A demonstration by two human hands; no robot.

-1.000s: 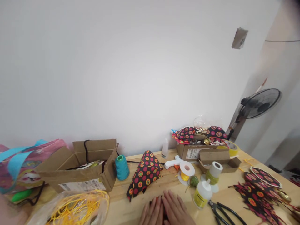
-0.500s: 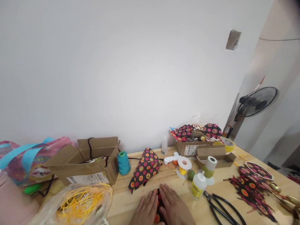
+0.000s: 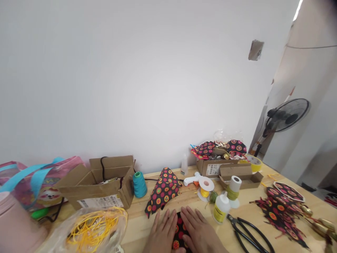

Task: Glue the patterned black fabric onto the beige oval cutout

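Observation:
A piece of black fabric with red and orange flower dots [image 3: 180,230] lies on the table at the bottom middle of the view. My left hand [image 3: 162,232] rests flat along its left edge, fingers stretched out. On the other side my right hand [image 3: 198,230] lies flat too, its fingertips on the fabric's right edge. Part of the cloth is hidden under both palms. Just beyond the hands is a folded piece of the same patterned fabric [image 3: 164,189]. A white glue bottle with a yellow label [image 3: 221,208] stands right of my right hand, near black-handled scissors [image 3: 250,233].
A cardboard box [image 3: 105,189], a teal thread cone [image 3: 139,184] and a plastic bag of yellow cord [image 3: 92,228] are on the left. Behind the glue are a white glue gun [image 3: 192,179] and spools [image 3: 206,184]. Frayed fabric pieces [image 3: 281,214] lie at the right.
My hands have moved slightly apart, with more of the fabric showing between them. The camera view has shifted a little, and the pink container at the left edge shows more clearly.

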